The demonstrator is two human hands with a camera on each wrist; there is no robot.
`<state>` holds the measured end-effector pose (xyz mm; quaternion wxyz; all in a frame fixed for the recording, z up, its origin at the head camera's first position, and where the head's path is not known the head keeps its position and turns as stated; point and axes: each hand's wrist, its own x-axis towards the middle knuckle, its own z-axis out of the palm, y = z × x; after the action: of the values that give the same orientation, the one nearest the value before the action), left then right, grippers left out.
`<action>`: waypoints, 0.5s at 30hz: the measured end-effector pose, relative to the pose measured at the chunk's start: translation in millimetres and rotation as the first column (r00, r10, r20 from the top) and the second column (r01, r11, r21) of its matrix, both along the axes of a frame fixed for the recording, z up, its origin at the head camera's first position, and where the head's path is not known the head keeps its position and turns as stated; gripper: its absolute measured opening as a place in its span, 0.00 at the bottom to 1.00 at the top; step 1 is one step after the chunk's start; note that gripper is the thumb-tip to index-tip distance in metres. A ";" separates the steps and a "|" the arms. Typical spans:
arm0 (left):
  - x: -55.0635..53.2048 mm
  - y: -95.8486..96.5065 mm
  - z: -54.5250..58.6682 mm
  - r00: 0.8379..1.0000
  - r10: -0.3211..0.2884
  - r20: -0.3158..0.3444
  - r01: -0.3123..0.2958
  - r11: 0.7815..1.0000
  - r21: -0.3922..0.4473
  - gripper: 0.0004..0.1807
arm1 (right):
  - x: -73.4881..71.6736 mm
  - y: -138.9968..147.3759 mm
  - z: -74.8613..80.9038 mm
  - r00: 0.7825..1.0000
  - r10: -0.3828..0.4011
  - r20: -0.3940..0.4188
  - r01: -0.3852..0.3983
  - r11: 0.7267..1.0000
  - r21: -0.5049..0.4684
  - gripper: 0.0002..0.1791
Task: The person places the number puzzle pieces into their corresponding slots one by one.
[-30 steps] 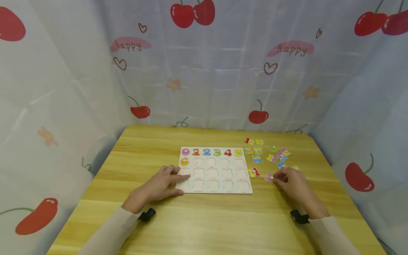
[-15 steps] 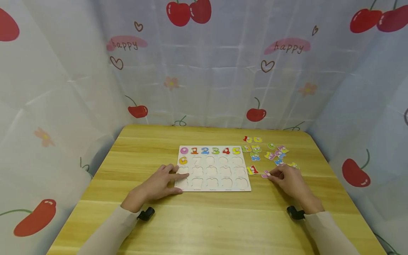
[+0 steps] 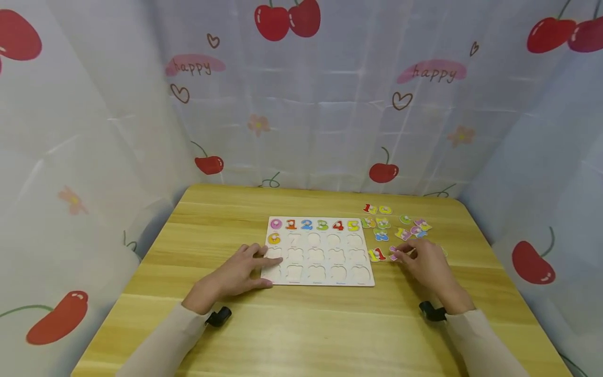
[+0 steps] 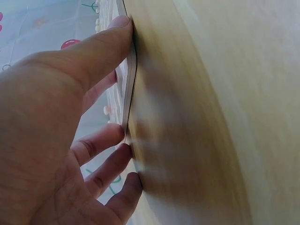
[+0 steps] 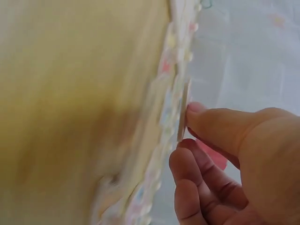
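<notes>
A white number puzzle board [image 3: 304, 266] lies on the table, its top row filled with the numbers 0 to 5 and an orange 6 [image 3: 274, 239] below the 0. My left hand [image 3: 237, 273] rests on the board's left side, index finger stretched over it; in the left wrist view the thumb [image 4: 110, 40] lies along the board's edge. Beyond the board's right side, my right hand [image 3: 432, 266] pinches a pink puzzle piece [image 3: 393, 253] between thumb and fingers. The right wrist view shows this piece [image 5: 184, 112] edge-on, its printed face hidden.
Several knobbed number pieces lie loose right of the board, among them a blue one [image 3: 381, 234], a yellow and red 11 [image 3: 377, 255] and a green one [image 3: 405, 219]. Beyond the wooden table [image 3: 301, 330] hangs a cherry-print curtain [image 3: 311, 141].
The pink piece lay on the table with my right fingertips at it; now it is pinched and turned, and my right hand has shifted slightly left. My left hand stays on the board.
</notes>
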<state>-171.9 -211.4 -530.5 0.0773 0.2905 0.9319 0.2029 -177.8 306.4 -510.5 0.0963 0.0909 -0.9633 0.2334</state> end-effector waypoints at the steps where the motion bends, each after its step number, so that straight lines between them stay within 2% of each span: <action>1: -0.1 0.5 0.3 1.000 -0.001 0.002 0.001 1.000 -0.001 0.34 | -1.4 -3.9 3.1 1.000 0.003 -0.002 -0.003 1.000 -0.007 0.06; 8: 0.8 0.8 2.5 1.000 -0.005 -0.013 0.004 1.000 -0.020 0.35 | -20.8 -51.8 15.3 0.995 0.095 0.013 -0.094 0.994 -0.063 0.05; 15: 1.5 1.5 4.1 1.000 -0.018 -0.014 0.017 0.999 -0.029 0.37 | -42.9 -111.6 10.6 0.977 0.209 0.036 -0.204 0.973 -0.109 0.04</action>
<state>-170.4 -209.9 -526.4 0.0766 0.2989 0.9327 0.1866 -220.8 194.8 -499.9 0.0536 0.1798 -0.9370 0.2946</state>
